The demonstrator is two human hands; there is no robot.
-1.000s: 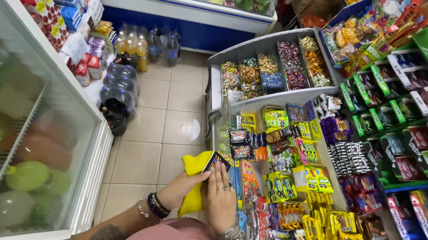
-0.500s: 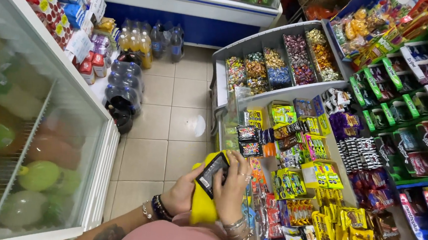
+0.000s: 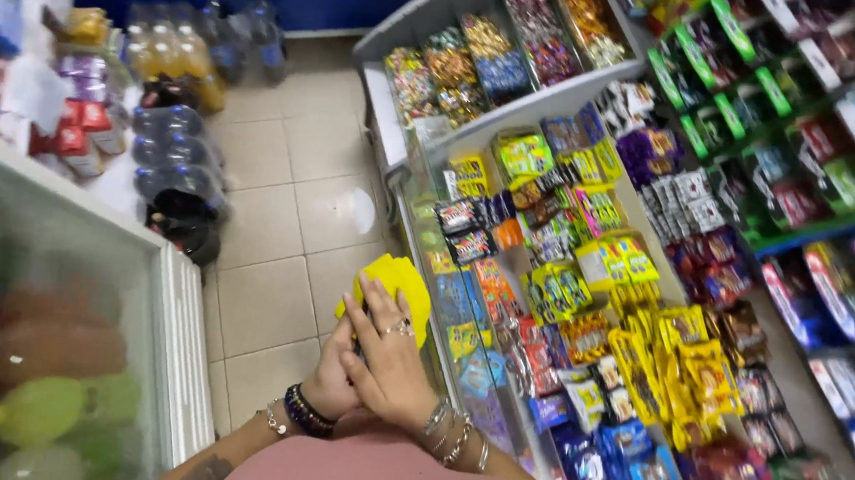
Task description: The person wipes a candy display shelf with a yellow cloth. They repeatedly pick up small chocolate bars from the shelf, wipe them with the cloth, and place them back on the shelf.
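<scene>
Shelf rack: at the right of my hands I see a grey sloped shelf rack (image 3: 558,94). Its top tray holds small wrapped candies (image 3: 460,67) in separate sections; the lower rows hold glossy snack packets (image 3: 585,281), many of them yellow and blue.

Glass cooler: at the left of my hands stands a cooler with a glass door (image 3: 49,344). Inside it I see round green and reddish shapes, blurred, so I cannot tell what they are.

Bottles: far ahead of my hands, on the tiled floor (image 3: 279,210), stand plastic bottles (image 3: 175,52) with yellow and dark drinks, and nearer some packs of water bottles (image 3: 177,157).

Yellow cloth: a soft yellow cloth (image 3: 399,283) with folds lies just beyond my fingertips and partly under them. It is in front of the lower shelf edge.

Right hand: my right hand (image 3: 389,353) lies flat on top with fingers stretched, not curled, pressing on the cloth. It wears a ring and metal bracelets.

Left hand: my left hand (image 3: 333,379) is under the right one and mostly covered. It touches the cloth, but I cannot tell how far it is closed. A dark bead bracelet sits on its wrist.
</scene>
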